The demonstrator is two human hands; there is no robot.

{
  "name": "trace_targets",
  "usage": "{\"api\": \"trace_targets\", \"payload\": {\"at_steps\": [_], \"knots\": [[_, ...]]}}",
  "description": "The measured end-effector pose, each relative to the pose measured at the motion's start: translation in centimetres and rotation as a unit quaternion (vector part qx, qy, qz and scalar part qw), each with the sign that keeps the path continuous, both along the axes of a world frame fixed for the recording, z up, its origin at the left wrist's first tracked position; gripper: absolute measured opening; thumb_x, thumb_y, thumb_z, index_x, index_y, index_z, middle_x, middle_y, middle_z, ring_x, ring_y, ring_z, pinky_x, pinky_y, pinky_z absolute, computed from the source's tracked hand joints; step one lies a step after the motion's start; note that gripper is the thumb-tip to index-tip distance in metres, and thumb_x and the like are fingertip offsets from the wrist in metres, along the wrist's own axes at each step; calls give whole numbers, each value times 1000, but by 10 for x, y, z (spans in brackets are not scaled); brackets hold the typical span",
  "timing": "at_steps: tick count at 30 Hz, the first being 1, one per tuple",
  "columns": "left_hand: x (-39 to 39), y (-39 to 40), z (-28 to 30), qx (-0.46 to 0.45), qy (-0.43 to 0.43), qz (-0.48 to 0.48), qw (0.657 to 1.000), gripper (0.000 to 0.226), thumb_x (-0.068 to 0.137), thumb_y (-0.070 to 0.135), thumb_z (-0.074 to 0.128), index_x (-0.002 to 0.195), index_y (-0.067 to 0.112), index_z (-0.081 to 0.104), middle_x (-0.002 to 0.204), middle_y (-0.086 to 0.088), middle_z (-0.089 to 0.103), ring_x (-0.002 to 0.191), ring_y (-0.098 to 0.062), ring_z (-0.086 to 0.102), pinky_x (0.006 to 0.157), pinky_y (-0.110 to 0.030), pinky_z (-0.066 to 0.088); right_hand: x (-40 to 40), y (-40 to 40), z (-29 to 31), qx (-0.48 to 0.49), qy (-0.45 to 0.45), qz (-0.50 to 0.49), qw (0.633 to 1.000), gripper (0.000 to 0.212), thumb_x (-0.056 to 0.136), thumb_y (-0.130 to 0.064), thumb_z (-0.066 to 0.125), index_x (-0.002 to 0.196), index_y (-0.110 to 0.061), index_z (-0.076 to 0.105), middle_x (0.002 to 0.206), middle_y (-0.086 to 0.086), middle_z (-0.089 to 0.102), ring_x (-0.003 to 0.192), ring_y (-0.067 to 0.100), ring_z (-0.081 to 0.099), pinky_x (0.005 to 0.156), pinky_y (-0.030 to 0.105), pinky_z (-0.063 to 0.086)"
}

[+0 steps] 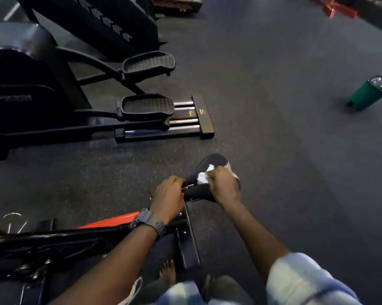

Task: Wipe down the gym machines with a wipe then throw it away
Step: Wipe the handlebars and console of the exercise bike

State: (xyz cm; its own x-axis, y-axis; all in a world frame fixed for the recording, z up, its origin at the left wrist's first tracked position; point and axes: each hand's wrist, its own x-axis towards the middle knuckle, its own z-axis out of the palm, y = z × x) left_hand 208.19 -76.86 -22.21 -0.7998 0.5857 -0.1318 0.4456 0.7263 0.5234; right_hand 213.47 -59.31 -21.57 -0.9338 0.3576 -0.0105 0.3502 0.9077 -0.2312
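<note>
A black bike saddle (212, 165) stands at the middle of the head view, on an exercise bike with a black and red frame (111, 221). My right hand (226, 186) grips a crumpled white wipe (202, 177) and presses it onto the saddle's top. My left hand (169, 195), with a dark watch on the wrist, holds the saddle's near end, its fingers curled round the edge.
A black elliptical machine (53, 95) with two foot pedals (148, 105) fills the upper left. A green tumbler (369, 93) stands on the dark rubber floor (273, 128) at the right. Red equipment (337, 8) lies at the far top right. My foot (168, 271) shows below the bike frame.
</note>
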Motion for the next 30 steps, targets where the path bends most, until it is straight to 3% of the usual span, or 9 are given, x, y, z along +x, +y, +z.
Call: {"api": "trace_targets", "payload": {"at_steps": [4, 8, 11, 14, 18, 23, 25, 28, 30], "knots": [[-6, 13, 5, 16, -28, -16, 999, 31, 89, 11, 58, 119, 14, 63, 120, -6, 62, 111, -29, 59, 94, -37, 46, 28, -2, -2, -8, 11, 62, 998, 12, 85, -17, 65, 92, -15, 74, 82, 8, 64, 78, 27, 59, 64, 37, 52], [-8, 31, 8, 16, -38, -24, 999, 34, 88, 16, 61, 121, 13, 61, 123, -5, 62, 112, -27, 58, 96, -37, 46, -9, 53, 2, 36, 10, -36, 999, 10, 86, -15, 68, 90, -12, 77, 78, 12, 68, 72, 31, 61, 61, 32, 48], [-9, 40, 6, 33, -70, 6, 997, 31, 90, 13, 59, 120, 16, 62, 121, -4, 64, 110, -25, 60, 93, -35, 47, -25, 24, -13, 16, -9, 95, 995, 9, 73, -12, 76, 79, -18, 73, 68, 4, 63, 62, 24, 61, 55, 29, 42], [-17, 47, 6, 53, -103, 40, 992, 41, 91, 11, 60, 132, 15, 57, 131, -5, 63, 120, -24, 58, 101, -32, 44, 1, 34, -21, -4, 48, 186, 981, 12, 76, -17, 65, 85, -20, 72, 70, 1, 59, 65, 21, 56, 58, 30, 38], [-22, 58, 0, 58, -122, 95, 986, 44, 91, 10, 62, 133, 15, 54, 129, -6, 65, 118, -25, 60, 101, -39, 47, -31, 84, -15, 18, 106, 64, 992, 15, 74, -6, 75, 87, -14, 74, 74, 5, 59, 68, 25, 56, 55, 29, 45], [-27, 70, -4, 103, -161, 165, 968, 43, 94, 3, 51, 135, 15, 52, 124, -6, 66, 113, -23, 63, 101, -40, 48, -26, 38, -20, -17, 46, 280, 959, 27, 67, -26, 83, 92, -21, 72, 88, -3, 66, 81, 18, 61, 71, 31, 47], [-31, 71, -5, 104, -169, 169, 965, 44, 93, -3, 49, 134, 11, 54, 123, -7, 66, 113, -20, 62, 103, -38, 47, -23, 69, -23, 3, 30, 252, 967, 27, 77, -27, 75, 102, -20, 70, 94, 1, 64, 85, 20, 58, 71, 33, 48], [-31, 78, -7, 93, -161, 162, 969, 42, 92, -2, 48, 129, 13, 60, 120, -4, 69, 111, -20, 64, 102, -39, 48, -53, 112, -31, 23, 13, 127, 992, 20, 89, -10, 59, 107, -12, 67, 99, 9, 63, 91, 26, 55, 75, 33, 45], [-31, 84, -8, 98, -154, 169, 969, 38, 93, 1, 49, 127, 15, 61, 119, -3, 69, 110, -23, 64, 101, -40, 49, -68, 97, -29, 11, 16, 150, 989, 24, 86, -4, 59, 108, -9, 68, 101, 11, 63, 93, 28, 54, 76, 35, 47]]}}
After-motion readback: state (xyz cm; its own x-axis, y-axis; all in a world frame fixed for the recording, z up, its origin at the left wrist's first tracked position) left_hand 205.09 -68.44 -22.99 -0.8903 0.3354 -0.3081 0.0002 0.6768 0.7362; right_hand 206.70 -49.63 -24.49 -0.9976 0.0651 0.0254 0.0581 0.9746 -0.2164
